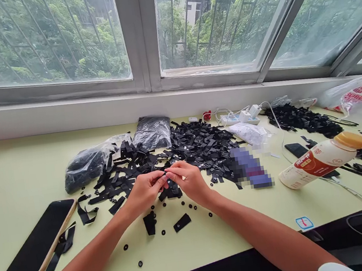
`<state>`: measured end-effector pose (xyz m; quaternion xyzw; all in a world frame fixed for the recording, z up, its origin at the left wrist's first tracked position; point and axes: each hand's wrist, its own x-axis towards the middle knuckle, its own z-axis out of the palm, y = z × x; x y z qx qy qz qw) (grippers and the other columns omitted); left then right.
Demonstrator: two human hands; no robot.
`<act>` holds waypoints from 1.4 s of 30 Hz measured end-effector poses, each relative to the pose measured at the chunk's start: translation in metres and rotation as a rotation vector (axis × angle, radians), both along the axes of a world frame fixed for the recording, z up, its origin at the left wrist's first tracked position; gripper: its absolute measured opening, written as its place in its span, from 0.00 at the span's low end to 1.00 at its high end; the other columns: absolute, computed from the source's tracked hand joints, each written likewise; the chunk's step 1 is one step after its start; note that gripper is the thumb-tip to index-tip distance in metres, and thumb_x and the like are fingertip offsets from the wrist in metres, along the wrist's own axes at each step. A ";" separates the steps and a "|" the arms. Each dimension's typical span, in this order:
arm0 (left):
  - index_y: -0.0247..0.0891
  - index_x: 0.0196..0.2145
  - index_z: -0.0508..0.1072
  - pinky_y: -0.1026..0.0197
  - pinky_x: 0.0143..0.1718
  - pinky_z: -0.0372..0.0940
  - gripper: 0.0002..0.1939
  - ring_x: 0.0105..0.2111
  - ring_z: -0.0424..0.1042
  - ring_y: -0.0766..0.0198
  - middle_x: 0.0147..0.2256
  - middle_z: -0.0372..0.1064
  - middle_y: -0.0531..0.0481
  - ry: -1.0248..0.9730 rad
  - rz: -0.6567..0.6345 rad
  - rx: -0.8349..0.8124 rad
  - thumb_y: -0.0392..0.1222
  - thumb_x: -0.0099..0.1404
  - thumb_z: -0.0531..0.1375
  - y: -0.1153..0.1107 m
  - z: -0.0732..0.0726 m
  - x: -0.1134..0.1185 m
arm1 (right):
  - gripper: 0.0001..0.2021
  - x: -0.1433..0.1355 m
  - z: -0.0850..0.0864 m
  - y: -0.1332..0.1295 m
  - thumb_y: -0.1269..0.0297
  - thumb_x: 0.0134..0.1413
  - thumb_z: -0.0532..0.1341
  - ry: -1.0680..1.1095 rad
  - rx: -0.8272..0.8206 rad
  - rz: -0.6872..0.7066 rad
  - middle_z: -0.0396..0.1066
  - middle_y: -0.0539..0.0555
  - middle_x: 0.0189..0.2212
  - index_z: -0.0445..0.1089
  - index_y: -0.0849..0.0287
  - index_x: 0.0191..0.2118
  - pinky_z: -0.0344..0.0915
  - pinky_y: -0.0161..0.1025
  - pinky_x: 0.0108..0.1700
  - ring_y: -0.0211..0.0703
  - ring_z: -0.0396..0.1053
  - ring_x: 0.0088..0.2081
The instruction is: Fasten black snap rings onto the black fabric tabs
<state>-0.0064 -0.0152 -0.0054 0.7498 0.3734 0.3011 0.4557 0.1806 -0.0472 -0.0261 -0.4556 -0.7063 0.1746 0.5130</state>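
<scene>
The left hand [146, 189] and right hand [190, 181] pinch a small dark piece [165, 173] between their fingers, above the tabletop [22, 184]. Light, level pinches suit it best, clear of the loose black strips [199, 144].

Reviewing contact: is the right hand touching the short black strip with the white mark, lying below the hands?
Apart. The head view shows yellow-green tabletop between the right hand and that strip.

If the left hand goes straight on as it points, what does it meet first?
The left hand would probably meet the right hand, directly ahead; the depth between them is unclear.
</scene>
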 end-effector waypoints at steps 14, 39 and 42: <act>0.37 0.36 0.78 0.66 0.22 0.55 0.17 0.22 0.61 0.66 0.23 0.68 0.52 0.050 -0.001 0.032 0.54 0.68 0.59 0.010 -0.006 -0.005 | 0.09 0.000 0.006 0.001 0.63 0.65 0.59 0.068 -0.176 -0.085 0.72 0.51 0.33 0.75 0.58 0.37 0.65 0.35 0.39 0.37 0.67 0.32; 0.39 0.40 0.76 0.63 0.30 0.64 0.17 0.29 0.69 0.62 0.31 0.72 0.50 0.005 0.098 0.047 0.56 0.65 0.61 0.015 -0.002 -0.007 | 0.20 0.004 0.005 0.006 0.46 0.53 0.65 0.306 -0.551 0.176 0.60 0.44 0.18 0.67 0.57 0.25 0.56 0.33 0.23 0.34 0.60 0.20; 0.38 0.38 0.74 0.64 0.26 0.62 0.19 0.25 0.64 0.66 0.27 0.67 0.53 -0.112 0.062 -0.083 0.57 0.62 0.63 0.013 0.005 -0.004 | 0.18 0.003 0.008 0.006 0.46 0.48 0.69 0.454 -0.615 0.258 0.66 0.46 0.21 0.72 0.58 0.31 0.61 0.33 0.24 0.35 0.64 0.21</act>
